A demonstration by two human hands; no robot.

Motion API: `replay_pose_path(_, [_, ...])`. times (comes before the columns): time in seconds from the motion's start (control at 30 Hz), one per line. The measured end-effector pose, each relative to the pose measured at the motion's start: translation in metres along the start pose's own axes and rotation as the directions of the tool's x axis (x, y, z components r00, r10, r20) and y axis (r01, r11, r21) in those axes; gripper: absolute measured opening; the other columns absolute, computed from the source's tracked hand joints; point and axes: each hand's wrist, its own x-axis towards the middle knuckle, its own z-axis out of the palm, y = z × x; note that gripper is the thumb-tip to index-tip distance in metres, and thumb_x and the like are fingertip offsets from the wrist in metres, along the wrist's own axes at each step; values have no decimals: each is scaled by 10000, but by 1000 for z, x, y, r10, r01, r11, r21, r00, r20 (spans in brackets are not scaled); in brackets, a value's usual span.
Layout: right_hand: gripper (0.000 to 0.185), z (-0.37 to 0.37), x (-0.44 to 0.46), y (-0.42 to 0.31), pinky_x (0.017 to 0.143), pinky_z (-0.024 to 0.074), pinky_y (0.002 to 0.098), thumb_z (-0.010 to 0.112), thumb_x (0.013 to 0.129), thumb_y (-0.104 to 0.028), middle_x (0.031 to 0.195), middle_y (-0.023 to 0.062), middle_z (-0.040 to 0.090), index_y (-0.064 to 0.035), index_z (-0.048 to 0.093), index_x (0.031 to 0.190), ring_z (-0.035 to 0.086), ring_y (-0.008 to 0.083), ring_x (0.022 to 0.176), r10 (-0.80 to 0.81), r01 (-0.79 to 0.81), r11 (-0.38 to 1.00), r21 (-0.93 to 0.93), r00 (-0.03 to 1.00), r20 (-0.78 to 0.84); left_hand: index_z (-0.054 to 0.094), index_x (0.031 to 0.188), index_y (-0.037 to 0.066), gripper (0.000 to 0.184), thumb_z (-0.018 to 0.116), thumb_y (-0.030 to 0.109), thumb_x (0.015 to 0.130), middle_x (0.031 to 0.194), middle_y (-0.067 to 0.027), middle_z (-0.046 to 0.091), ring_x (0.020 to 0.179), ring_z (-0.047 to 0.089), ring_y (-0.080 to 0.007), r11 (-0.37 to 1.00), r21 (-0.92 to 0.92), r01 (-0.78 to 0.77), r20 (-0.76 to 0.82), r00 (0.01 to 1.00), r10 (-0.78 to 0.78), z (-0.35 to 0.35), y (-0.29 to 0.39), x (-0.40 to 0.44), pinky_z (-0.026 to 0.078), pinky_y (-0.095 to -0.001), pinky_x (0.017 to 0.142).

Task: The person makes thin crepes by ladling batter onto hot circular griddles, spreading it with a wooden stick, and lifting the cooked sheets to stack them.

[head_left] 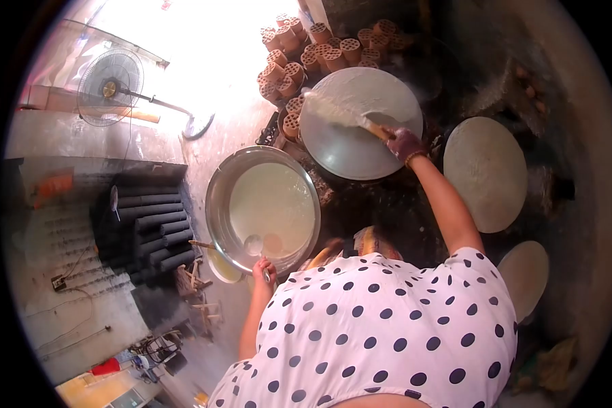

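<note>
My right hand [404, 144], in a dark purplish glove, is closed around the wooden handle of a brush-like tool [340, 112]. The tool's broad pale head is blurred over the large round griddle [347, 153], whose surface carries a pale film on its upper part. My bare left hand [264, 269] grips a ladle [253, 245] at the near rim of a wide metal basin [217, 187]. The ladle's round bowl sits over the pale, milky liquid [268, 204] in the basin. Just left of that hand, a wooden stick [201, 244] pokes out beside the rim.
Honeycomb briquettes [333, 58] are stacked behind the griddle, with dark ones [160, 221] piled at left. Two more round pale discs stand on the right, one larger [486, 173] and one smaller [523, 279]. A fan [110, 88] is at upper left.
</note>
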Motion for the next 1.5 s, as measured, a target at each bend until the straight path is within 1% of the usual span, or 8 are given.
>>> replay_pose_path(0.17, [422, -29, 1, 18, 834, 496, 361, 668, 794, -314, 1055, 127, 663, -292, 604, 1211, 638, 299, 946, -242, 236, 954, 188, 970, 13, 452, 819, 148, 134, 415, 150, 948, 554, 80, 412, 429, 371, -52, 991, 125, 38, -39, 999, -33, 3, -7, -8, 287, -198, 390])
replay_pose_path(0.23, [388, -53, -5, -28, 852, 495, 370, 661, 792, -252, 1091, 146, 645, -209, 636, 1177, 617, 324, 997, 196, -200, 979, -30, 974, -111, 443, 800, 154, 154, 417, 148, 952, 510, 88, 375, 424, 374, -41, 997, -79, 11, -128, 992, -22, 18, -15, -15, 279, -203, 375])
replay_pose_path(0.5, [414, -36, 1, 57, 849, 503, 364, 642, 796, -267, 1120, 108, 638, -301, 604, 1207, 625, 300, 982, -390, 386, 921, 55, 916, 98, 470, 1049, 30, 146, 393, 113, 956, 529, 86, 400, 411, 386, -30, 990, -142, -26, -32, 999, 22, -19, -37, -12, 288, -200, 421])
replay_pose_path(1.1, [366, -28, 13, 54, 888, 487, 383, 623, 817, -269, 1110, 121, 633, -170, 629, 1170, 602, 314, 1016, -225, 215, 903, -373, 974, 18, 492, 1066, 37, 163, 396, 97, 948, 558, 88, 420, 407, 424, -36, 984, -144, 109, -44, 992, -116, -25, -42, -27, 341, -224, 406])
replay_pose_path(1.23, [378, -64, -71, 75, 846, 504, 364, 633, 828, -247, 1059, 154, 637, -182, 614, 1200, 628, 276, 981, -447, 458, 868, -191, 889, 101, 492, 1063, 29, 179, 381, 128, 964, 581, 67, 429, 410, 426, -54, 992, -80, 102, 15, 995, -101, -29, -35, -15, 380, -248, 408])
replay_pose_path(1.3, [333, -64, -107, 85, 764, 525, 298, 606, 866, -183, 1005, 107, 649, -179, 620, 1199, 632, 189, 913, -213, 209, 776, 595, 975, -65, 489, 1033, 107, 127, 394, 123, 951, 570, 88, 386, 400, 389, -39, 988, -118, 100, -20, 994, -103, -26, -30, -13, 308, -213, 361])
replay_pose_path(1.37, [308, -30, -130, 63, 670, 512, 246, 564, 898, -114, 991, 76, 634, -85, 609, 1201, 597, 130, 812, -172, 304, 914, 270, 890, -421, 485, 1046, 116, 120, 411, 141, 954, 573, 87, 371, 396, 377, -39, 987, -119, 105, 25, 994, -103, -40, -25, 0, 306, -209, 351])
replay_pose_path(1.5, [220, 125, -128, -58, 428, 408, 256, 604, 866, -301, 632, -18, 572, -83, 633, 859, 532, 94, 508, 282, -99, 736, 669, 944, -170, 473, 882, 145, 92, 450, 191, 959, 532, 74, 353, 382, 368, -51, 968, -107, 228, 84, 972, -220, -37, -12, -3, 324, -224, 326])
